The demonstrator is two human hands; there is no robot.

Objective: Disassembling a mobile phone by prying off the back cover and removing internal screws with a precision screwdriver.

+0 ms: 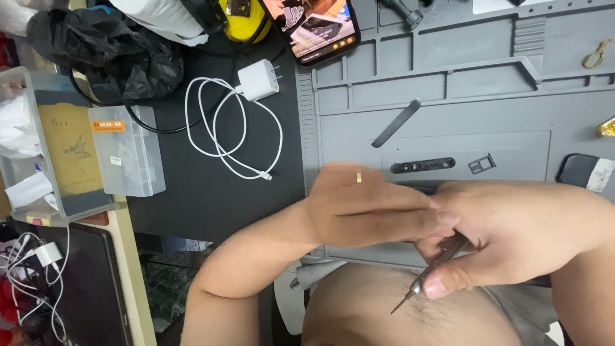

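A person's two bare hands meet low over a grey repair mat (pixel 448 138) on a dark desk, seen from a head-worn camera. The right hand (pixel 512 234) is curled closed around a slim precision screwdriver (pixel 430 272), thumb pressed on the shaft near its metal collar; the fine tip points down and toward the person's body, clear of the mat. The left hand (pixel 368 208), a gold ring (pixel 358 177) on one finger, lies flat with fingers extended and close together, its fingertips reaching the right hand's fingers; motion blur softens it, and whether it grips anything there cannot be told. On the mat just beyond the hands lie a narrow black strip with small openings (pixel 423 165), a small square tray part (pixel 482 163) beside it, and a dark spudger (pixel 396 123) set diagonally. A smartphone (pixel 315 25) with a lit screen rests at the mat's upper left edge. Left of the mat, a white wall charger (pixel 259 79) with its coiled white cable (pixel 227 131) sits on the black surface, near a clear plastic box (pixel 128 150) and a crumpled black bag (pixel 109 48). A dark phone part with a pale tab (pixel 586 172) sits at the mat's right edge.
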